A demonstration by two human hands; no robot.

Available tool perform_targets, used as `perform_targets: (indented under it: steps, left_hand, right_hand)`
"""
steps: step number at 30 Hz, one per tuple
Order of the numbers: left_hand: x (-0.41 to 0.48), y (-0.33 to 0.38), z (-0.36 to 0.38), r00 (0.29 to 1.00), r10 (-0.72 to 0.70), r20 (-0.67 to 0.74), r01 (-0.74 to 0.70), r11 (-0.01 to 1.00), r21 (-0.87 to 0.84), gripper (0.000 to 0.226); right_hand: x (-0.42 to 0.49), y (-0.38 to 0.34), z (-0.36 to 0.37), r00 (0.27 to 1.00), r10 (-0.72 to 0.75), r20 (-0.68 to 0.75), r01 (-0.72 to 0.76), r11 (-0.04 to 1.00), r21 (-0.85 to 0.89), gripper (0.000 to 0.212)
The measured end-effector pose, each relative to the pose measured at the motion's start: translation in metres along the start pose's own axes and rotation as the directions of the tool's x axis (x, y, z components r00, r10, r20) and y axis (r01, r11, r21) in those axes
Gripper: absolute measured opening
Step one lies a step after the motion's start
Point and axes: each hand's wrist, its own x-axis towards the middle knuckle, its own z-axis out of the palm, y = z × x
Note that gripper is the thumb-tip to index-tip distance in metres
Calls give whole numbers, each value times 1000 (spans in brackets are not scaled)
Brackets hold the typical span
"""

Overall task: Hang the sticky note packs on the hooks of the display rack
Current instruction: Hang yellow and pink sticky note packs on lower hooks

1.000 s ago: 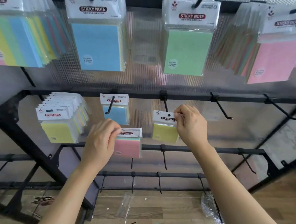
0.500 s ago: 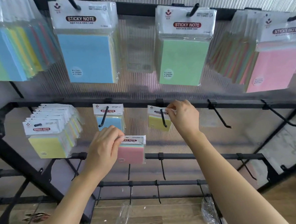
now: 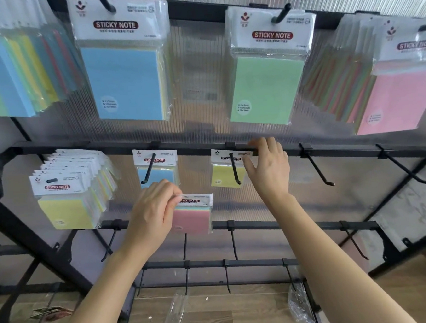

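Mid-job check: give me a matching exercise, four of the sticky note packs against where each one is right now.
Packs:
1. small pink pack
2. lone small yellow pack
3. big green pack
4. small blue pack

Places:
A. on a top-row hook
B. pinched by the left hand, on no hook
C. on a middle-row hook, at the right hand
D. on another middle-row hook, just above the left hand

Pairs: 1-B, 2-C, 3-A, 4-D.
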Motion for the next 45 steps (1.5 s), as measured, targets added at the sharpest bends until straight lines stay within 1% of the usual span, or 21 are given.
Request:
perform_targets:
  steps: [4,6,10,14,18,25,29,32,37,41,45]
  left_hand:
    - [-4,4,6,1000,9,20,-8,999,-35,11]
    - [-5,9,10,999,21,37,-19,998,-52,11]
    - [-6,24,20,995,60,74,-55,996,-73,14]
    - [-3,42,26,993,89,79,-83,993,-79,19]
    - [2,62,31,991,114,65,-110,992,-62,21]
    - [14,107,44,993,108,41,-108,994,-7,18]
    - [24,139,58,998,68,16,-69,997,26,17]
    - [31,164,71,999,52,3,-52,998,41,14]
    - [45,205,94,999,33,0,-33,992,119,13]
    - [56,237,106,999,34,-24,-30,986,161,14]
    - [67,267,116,998,45,-36,-39,986,163,17]
  right_hand:
    - [-19,6,-12,992,-53,113,56,998,-21,45]
    - [-31,8,-19,984,-63,169,69,997,-31,52]
    - [-56,15,-33,967,-84,241,104,992,-70,56]
    - [-73,24,-51,939,-103,328,136,987,-80,57]
    - [-76,31,-71,923,-142,357,174,983,-59,56]
    - [-69,65,-108,921,-208,330,229,973,-26,53]
    - [-65,94,-131,924,-272,269,282,959,3,54]
    - [-60,117,-149,914,-328,238,333,943,23,54]
    - [-52,148,-174,883,-414,223,403,910,96,55]
    - [-45,163,-190,856,-488,174,462,871,167,51]
    - [-40,172,-198,830,-534,162,510,844,167,37]
